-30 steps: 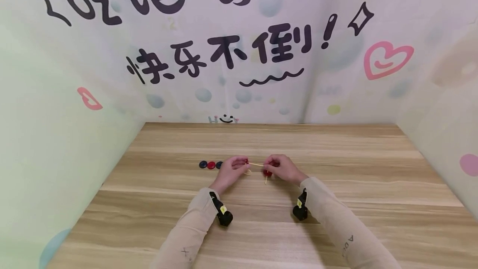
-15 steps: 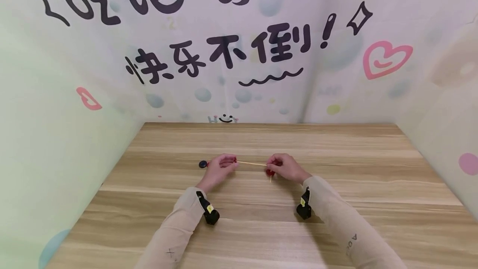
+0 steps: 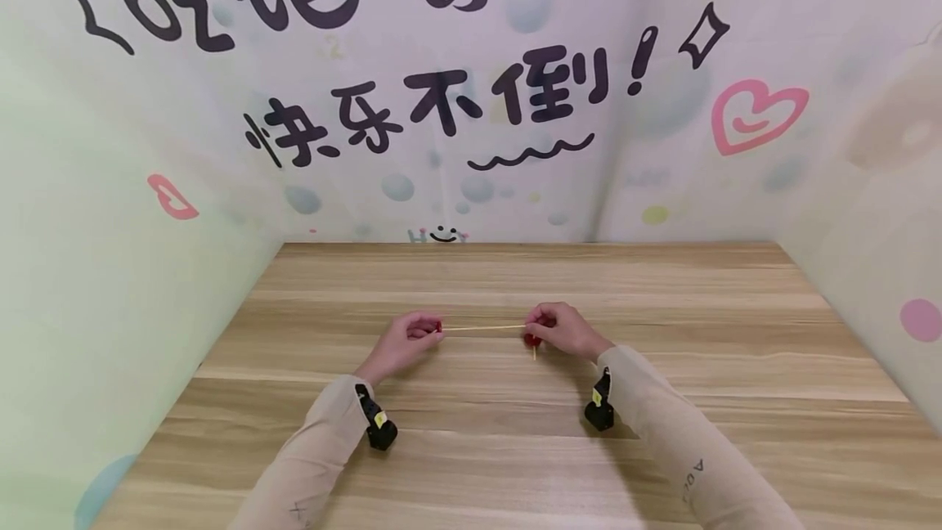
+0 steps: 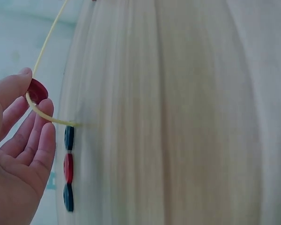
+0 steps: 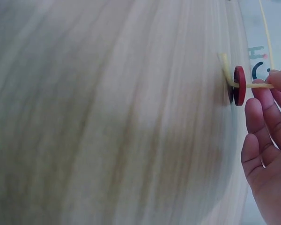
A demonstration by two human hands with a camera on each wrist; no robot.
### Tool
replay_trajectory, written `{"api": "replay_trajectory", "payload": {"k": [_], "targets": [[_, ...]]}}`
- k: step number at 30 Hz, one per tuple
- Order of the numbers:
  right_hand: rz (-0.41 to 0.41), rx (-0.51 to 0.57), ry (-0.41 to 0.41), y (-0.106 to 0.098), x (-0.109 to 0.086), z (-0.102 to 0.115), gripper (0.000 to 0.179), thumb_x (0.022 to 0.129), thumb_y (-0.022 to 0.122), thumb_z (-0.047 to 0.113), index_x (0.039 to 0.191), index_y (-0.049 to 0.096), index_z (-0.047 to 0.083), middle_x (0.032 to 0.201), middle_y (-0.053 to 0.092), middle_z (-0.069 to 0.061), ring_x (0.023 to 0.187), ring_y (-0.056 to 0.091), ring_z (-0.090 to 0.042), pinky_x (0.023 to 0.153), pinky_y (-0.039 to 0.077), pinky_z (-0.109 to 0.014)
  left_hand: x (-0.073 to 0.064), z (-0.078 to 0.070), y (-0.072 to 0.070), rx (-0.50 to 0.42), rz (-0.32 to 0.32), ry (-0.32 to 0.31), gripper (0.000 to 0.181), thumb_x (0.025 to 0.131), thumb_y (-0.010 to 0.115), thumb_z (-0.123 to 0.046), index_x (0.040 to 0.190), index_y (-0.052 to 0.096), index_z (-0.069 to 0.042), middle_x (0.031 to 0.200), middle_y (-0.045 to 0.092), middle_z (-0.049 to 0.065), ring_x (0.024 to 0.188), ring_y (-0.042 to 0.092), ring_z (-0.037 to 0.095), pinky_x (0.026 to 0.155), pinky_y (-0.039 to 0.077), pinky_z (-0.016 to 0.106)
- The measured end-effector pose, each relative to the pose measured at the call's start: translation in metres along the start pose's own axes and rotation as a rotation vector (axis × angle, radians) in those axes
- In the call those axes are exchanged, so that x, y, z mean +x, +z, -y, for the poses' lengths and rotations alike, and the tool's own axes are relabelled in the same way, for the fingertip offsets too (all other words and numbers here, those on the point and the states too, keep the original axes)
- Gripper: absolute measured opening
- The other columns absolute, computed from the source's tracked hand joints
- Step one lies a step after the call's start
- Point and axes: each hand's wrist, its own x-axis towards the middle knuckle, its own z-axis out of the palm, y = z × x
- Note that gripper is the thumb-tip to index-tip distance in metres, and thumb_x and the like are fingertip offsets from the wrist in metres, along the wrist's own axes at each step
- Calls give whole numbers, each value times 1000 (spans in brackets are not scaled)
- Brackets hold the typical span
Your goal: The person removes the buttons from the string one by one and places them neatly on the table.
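Observation:
My left hand pinches a red button between thumb and fingers, with a thin yellow cord passing through it. The cord's short end curves down past the fingers in the left wrist view. Stretched nearly straight, the cord runs across to my right hand, whose thumb and fingertip pinch it. Just below that pinch, another red button is threaded on the cord, with a dark button against it and the cord's tail beyond.
Two dark blue buttons lie on the wooden table in a row with a red button between them. In the head view my left hand hides this row. A printed cloth wall stands behind the table.
My left hand has moved left with its red button, drawing the cord out longer between the hands. The right hand has shifted only slightly. The row of buttons is now covered in the head view.

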Motion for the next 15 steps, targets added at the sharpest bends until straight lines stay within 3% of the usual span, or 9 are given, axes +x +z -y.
{"api": "replay_trajectory", "payload": {"k": [9, 15], "targets": [[1, -18, 13, 0, -1, 1, 6, 84, 59, 6, 83, 60, 1, 76, 61, -7, 67, 54, -14, 59, 43, -23, -6, 10, -22, 20, -5, -19, 32, 81, 64, -11, 109, 58, 2, 102, 61, 14, 89, 57, 22, 79, 45, 32], [1, -23, 21, 0, -1, 2, 6, 84, 59, 7, 83, 60, 2, 76, 60, -5, 67, 51, -12, 59, 42, -24, -12, 17, -36, 60, 3, -73, 31, 81, 64, -12, 109, 57, 0, 105, 60, 15, 93, 57, 26, 82, 45, 36]]}}
